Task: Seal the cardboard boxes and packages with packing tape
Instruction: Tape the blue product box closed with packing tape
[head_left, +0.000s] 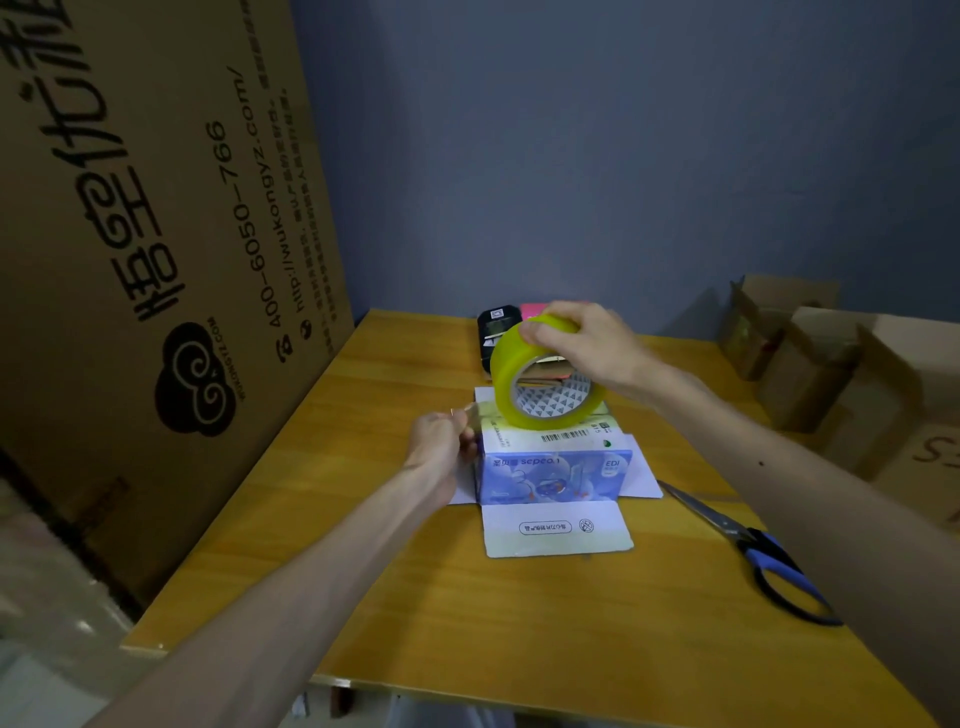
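- Holding the yellow tape roll (540, 384) up on edge, the right hand (592, 348) grips it from above, with its fingers (550, 325) curled over the top of the ring
- roll sits right over the far end of the small blue and white box (556, 470); can't really tell if its lower edge touches the box top or just hovers over it
- left hand (441, 441) is at the box's left side, up by the top corner, fingers (465, 441) bunched tight together
- a short strip of tape (480, 410) runs from the bottom of the roll over to that hand, and it looks pinched between the fingertips, though the pinch itself is tiny and a bit blurry
- the box stands near the middle of the wooden counter (415, 597), barcode label facing up, with its flaps spread flat on the counter around its base; the near one points toward the camera
- scissors (753, 545) with blue and black handles lie on the counter to the right of the box, blades pointing at it, partly tucked under the right forearm
- behind the roll at the back of the counter there's a black device (496, 322) and something pink (532, 310) beside it
- big printed cardboard carton (156, 234) leans along the left edge of the counter
- a few open brown cardboard boxes (831, 374) are stacked off to the right, against the blue wall (623, 156)
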